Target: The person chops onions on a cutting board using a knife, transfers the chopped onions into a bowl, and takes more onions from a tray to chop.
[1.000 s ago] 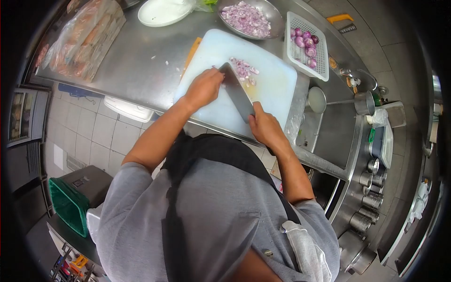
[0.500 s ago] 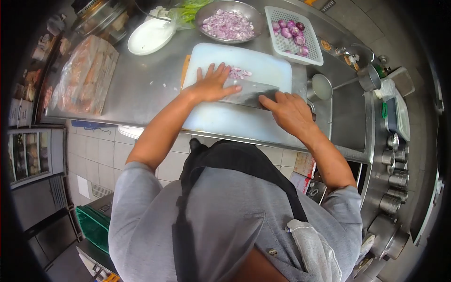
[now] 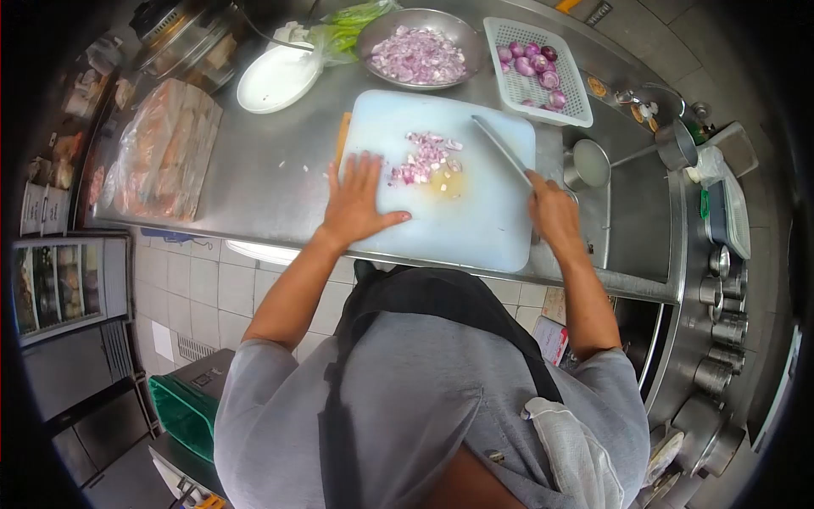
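Observation:
My left hand [image 3: 358, 202] lies with fingers spread on the left side of the white cutting board [image 3: 483, 237], holding nothing. My right hand [image 3: 555, 214] is closed round the handle of a knife [image 3: 502, 146] at the board's right side. The blade points up and to the left, seen nearly edge-on. Between hand and knife, in the middle of the board, is a loose pile of chopped red onion [image 3: 428, 159], with a yellowish wet patch below it. Behind the board sits a metal bowl [image 3: 373, 64] full of chopped onion.
A white basket [image 3: 579, 106] with several peeled red onions stands at the back right. White plate [image 3: 275, 81], bagged greens [image 3: 348, 34] and a plastic-wrapped package [image 3: 165, 157] are to the left. A metal pot [image 3: 588, 164] stands beside the board, near the sink [image 3: 640, 212].
The knife has swung from lying flat across the onion to the board's right side. My left hand has come off the blade and moved down-left, uncovering the chopped pile.

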